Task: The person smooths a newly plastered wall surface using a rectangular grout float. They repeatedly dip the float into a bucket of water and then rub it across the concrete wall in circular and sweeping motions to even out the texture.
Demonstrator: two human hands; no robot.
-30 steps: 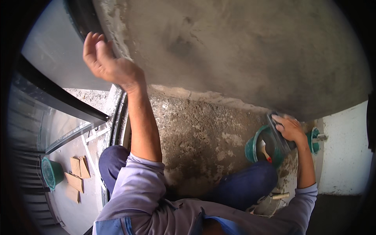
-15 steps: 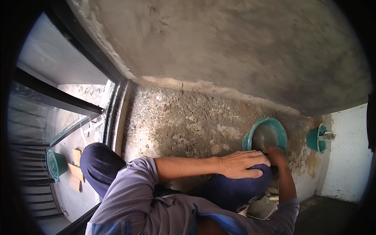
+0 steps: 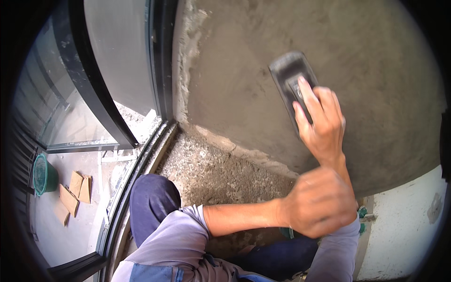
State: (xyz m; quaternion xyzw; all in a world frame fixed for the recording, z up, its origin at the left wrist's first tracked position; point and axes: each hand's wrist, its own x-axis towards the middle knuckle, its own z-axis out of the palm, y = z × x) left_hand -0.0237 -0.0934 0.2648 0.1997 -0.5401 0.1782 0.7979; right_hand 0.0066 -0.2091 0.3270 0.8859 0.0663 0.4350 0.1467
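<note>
My right hand (image 3: 322,117) is shut on a dark rectangular trowel (image 3: 286,70), which is flat against the grey plastered wall (image 3: 376,70). Below it, my left hand (image 3: 319,202) crosses in front of my right forearm, blurred, with its fingers curled; whether it holds anything is hidden. The left forearm lies horizontally above my knees. A sliver of a green bucket (image 3: 286,233) shows behind the left wrist.
An open black-framed glass door (image 3: 70,122) and its track (image 3: 127,197) are at left. Beyond are a green bucket (image 3: 44,174) and cardboard pieces (image 3: 70,197). Rough floor (image 3: 197,169) meets the wall; another green container (image 3: 361,214) is partly hidden at right, beside a white wall (image 3: 399,225).
My right hand has risen from the bucket onto the wall with the trowel. My left hand has curled in front of the right forearm. The view has swung toward the door.
</note>
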